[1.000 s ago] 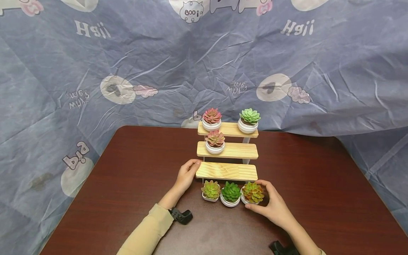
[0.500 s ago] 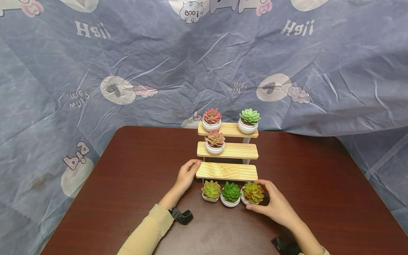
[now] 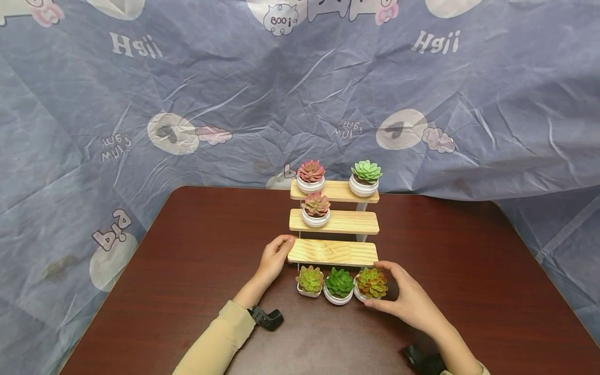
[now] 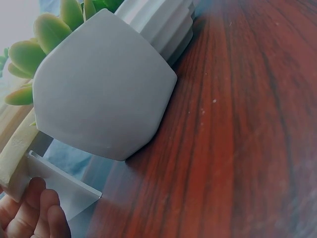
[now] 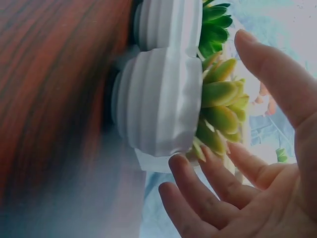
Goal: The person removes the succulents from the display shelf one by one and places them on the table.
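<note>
My left hand [image 3: 275,257] holds the left end of the lowest board of a three-tier wooden plant stand [image 3: 333,252], thumb on top. In the left wrist view its fingers [image 4: 37,208] curl beside the stand's clear leg. My right hand [image 3: 410,297] spreads round the orange-green succulent [image 3: 372,283] in a round white pot, at the right of the front row. In the right wrist view the thumb stands off the pot [image 5: 158,101], and some fingertips lie at its rim and leaves. Beside it on the table are a dark green succulent [image 3: 339,282] and a yellow-green succulent [image 3: 310,279].
On the top board stand a red succulent [image 3: 311,172] and a light green succulent [image 3: 366,172]. A pink succulent [image 3: 316,204] occupies the middle board's left side. The dark wooden table [image 3: 211,224] meets a printed blue cloth [image 3: 262,78] behind.
My right thumb has drawn slightly away from the orange-green succulent's pot, and the right forearm has shifted a little to the right. The left hand and the plants stay in place.
</note>
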`<state>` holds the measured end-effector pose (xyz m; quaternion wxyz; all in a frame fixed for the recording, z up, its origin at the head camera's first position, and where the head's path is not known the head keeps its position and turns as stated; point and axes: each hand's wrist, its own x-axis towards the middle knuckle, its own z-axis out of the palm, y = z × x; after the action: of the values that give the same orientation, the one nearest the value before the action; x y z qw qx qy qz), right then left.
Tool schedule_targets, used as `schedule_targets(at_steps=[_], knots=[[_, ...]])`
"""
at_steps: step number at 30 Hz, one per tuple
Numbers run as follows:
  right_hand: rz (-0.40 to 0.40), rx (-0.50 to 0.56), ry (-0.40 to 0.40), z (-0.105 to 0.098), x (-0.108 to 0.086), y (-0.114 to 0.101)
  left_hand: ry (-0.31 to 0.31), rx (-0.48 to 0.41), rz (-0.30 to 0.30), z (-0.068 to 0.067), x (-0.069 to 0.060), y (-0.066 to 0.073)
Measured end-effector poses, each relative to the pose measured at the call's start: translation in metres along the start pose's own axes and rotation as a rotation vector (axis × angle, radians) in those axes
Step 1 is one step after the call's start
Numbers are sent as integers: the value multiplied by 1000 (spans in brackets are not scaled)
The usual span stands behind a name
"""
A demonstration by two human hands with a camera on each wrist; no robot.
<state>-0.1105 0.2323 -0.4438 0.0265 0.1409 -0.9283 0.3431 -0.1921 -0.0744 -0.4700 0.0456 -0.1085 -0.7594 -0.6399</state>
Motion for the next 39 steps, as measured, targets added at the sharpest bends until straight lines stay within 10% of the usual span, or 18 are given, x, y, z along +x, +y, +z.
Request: schedule_targets(at_steps=[20, 39], knots=[[-162, 128, 103, -9, 23, -16, 9, 1, -9, 0, 1, -1], [-136, 288, 135, -7, 54, -38, 11, 20, -7, 1, -1, 1]])
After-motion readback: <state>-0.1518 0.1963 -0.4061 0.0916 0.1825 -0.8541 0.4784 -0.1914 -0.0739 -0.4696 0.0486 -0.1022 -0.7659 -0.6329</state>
